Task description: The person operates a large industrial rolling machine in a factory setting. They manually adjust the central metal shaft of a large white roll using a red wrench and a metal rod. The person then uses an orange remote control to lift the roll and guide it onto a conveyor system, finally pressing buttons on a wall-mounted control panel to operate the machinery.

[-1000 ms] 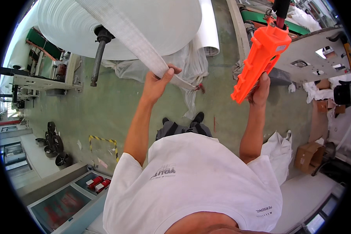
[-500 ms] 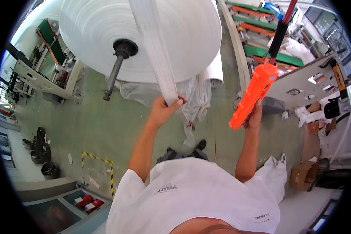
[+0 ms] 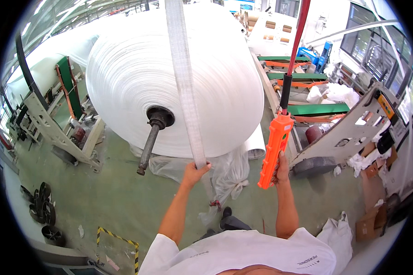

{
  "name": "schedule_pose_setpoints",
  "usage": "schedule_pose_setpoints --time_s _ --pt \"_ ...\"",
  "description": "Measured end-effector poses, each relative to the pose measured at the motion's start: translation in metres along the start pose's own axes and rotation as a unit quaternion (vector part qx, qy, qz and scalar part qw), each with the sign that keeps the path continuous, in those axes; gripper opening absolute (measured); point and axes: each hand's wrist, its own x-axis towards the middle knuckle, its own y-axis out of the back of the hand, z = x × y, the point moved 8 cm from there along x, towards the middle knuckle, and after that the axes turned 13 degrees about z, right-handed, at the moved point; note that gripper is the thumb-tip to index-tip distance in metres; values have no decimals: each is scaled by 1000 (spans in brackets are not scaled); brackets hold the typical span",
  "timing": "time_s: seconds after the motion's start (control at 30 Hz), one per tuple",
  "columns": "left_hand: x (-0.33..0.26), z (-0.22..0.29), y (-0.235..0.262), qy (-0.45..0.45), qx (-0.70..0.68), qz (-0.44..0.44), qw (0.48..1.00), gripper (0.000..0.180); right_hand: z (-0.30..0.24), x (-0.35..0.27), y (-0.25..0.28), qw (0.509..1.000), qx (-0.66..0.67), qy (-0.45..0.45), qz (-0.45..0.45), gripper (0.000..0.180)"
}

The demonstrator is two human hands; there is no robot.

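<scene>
My left hand (image 3: 195, 172) was closed around the lower end of a white woven lifting strap (image 3: 184, 82), fingers curled over it, arm stretched up. The strap ran from my grip toward twelve o'clock, straight up across the face of the roll and out of the top of the view. My right hand (image 3: 281, 167) was wrapped around the lower part of an orange hoist pendant control (image 3: 274, 151), thumb side against its edge; the control stood tilted, its top leaning toward one o'clock, where a black sleeve and a red cable (image 3: 297, 41) rose from it.

Beyond both hands, at eleven to twelve o'clock, lay a huge roll of white woven fabric (image 3: 137, 78) on its side, a dark steel shaft (image 3: 150, 142) sticking out of its core toward seven o'clock. The roll filled the space right behind the strap. Loose clear plastic sheeting (image 3: 229, 174) was bunched on the green floor (image 3: 105, 197) between my hands, under the roll's edge. At three o'clock stood a grey metal machine frame (image 3: 348, 133), with white rags and cardboard boxes (image 3: 369, 222) near it. At nine o'clock was another grey stand (image 3: 46, 123), and at eight o'clock a small heap of black rings (image 3: 43, 215).
</scene>
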Motion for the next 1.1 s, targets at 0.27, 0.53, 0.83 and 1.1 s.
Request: schedule_pose_setpoints --time_s 0.27,0.53,0.83,1.1 --pt "11 -28 32 98 138 61 984 41 34 56 -25 991 82 -90 55 60" --pt "41 -6 36 109 146 142 973 38 37 110 -47 999 27 -21 -39 59" --pt "98 1 68 42 93 171 980 29 35 122 -56 999 32 7 -4 57" --pt "154 0 83 81 80 49 992 28 34 128 -93 994 84 67 22 56"
